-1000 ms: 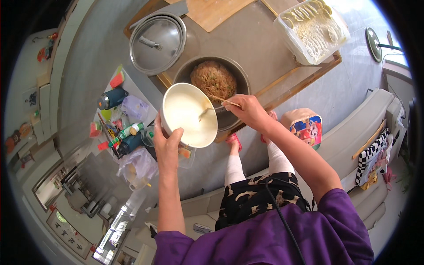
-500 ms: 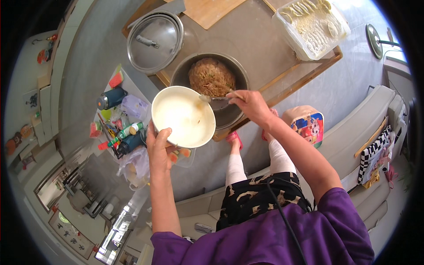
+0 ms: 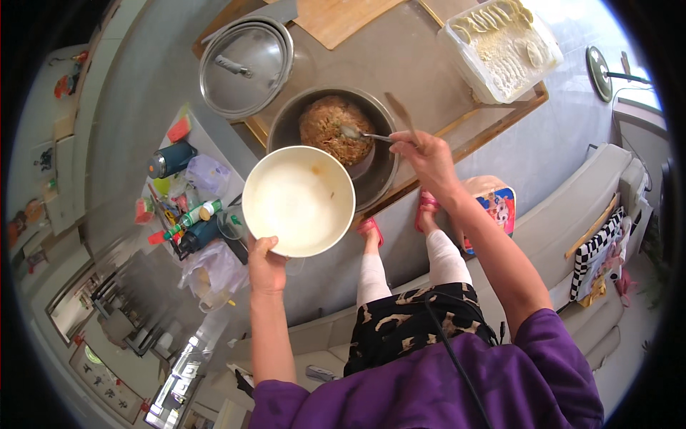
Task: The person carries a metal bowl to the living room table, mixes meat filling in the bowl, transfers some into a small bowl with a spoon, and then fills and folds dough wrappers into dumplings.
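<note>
My left hand [image 3: 264,261] grips a white bowl [image 3: 299,200], nearly empty with small residue inside, tilted beside a steel pot [image 3: 386,164] of brown minced filling [image 3: 334,125]. My right hand [image 3: 425,154] holds a metal spoon [image 3: 379,136] and what look like wooden chopsticks [image 3: 396,107] at the pot's right rim. The spoon's head, with pale matter on it, rests on or just over the filling. A steel lid [image 3: 244,68] lies behind left of the pot on the framed tabletop [image 3: 371,50].
A plastic box [image 3: 500,57] of dumplings and flour stands back right beside a wooden board [image 3: 336,14]. A cluttered side table [image 3: 236,186] with flasks, bags and bottles is left. A stool [image 3: 493,207] and sofa [image 3: 543,200] are right; my feet stand below the table.
The spoon has moved up from the bowl onto the filling in the pot. My right hand has risen, its chopsticks now pointing upward. The bowl has shifted slightly down and is farther from the spoon.
</note>
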A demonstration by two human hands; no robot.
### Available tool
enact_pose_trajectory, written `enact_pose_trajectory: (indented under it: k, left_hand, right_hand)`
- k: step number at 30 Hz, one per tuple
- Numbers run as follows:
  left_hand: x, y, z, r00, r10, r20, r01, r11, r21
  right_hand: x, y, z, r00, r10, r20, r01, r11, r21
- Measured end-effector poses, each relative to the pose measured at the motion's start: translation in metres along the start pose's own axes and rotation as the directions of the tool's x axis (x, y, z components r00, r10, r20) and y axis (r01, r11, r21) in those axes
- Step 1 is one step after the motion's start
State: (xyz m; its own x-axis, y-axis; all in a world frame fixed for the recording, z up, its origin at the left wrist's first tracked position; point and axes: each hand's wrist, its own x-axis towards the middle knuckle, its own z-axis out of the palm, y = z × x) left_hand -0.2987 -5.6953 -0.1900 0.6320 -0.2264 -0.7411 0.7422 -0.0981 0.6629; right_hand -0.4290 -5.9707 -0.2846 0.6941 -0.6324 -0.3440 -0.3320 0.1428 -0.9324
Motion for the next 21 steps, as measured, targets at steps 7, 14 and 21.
enact_pose_trajectory:
  k: [7,14,21]
  left_hand:
    - [-0.012,-0.063,0.059,0.982,-0.093,0.162,0.127,0.968,-0.218]
    - [-0.004,-0.13,0.152,0.885,-0.192,0.423,0.351,0.873,-0.338]
    - [0.038,-0.184,0.215,0.863,-0.2,0.464,0.394,0.841,-0.37]
  right_hand:
    - [-0.041,-0.073,-0.066,1.0,-0.028,0.008,0.029,0.963,-0.267]
    - [-0.053,-0.069,-0.108,0.994,-0.098,-0.056,0.05,0.828,-0.558]
    - [-0.036,-0.005,-0.126,0.975,-0.149,-0.163,0.008,0.762,-0.648]
